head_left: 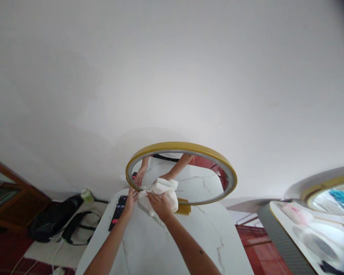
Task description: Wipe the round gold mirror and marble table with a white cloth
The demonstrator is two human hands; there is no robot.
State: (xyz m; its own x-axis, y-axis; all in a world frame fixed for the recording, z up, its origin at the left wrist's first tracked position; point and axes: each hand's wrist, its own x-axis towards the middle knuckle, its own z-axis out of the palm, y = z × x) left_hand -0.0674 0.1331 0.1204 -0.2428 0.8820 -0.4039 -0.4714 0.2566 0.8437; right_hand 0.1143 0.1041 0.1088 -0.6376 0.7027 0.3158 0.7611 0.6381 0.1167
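A round mirror (pixel 200 185) with a gold frame stands tilted on a gold base (pixel 184 209) on the white marbled table (pixel 195 236). My left hand (pixel 130 202) grips the mirror's lower left rim, its fingers closed at the edge. With my right hand (pixel 159 203) I press a bunched white cloth (pixel 172 199) against the lower left of the glass. The cloth hides that part of the mirror, and both arms show in its reflection. Just left of my left hand lies a black phone (pixel 117 214) with a timer on its screen.
The white wall (pixel 172 84) rises right behind the mirror. At left, a black bag (pixel 55 217), a strap (pixel 81 229) and a light green container (pixel 87 196) sit on a low pale surface. A second table (pixel 292 229) with another gold-framed mirror (pixel 329 194) stands at right.
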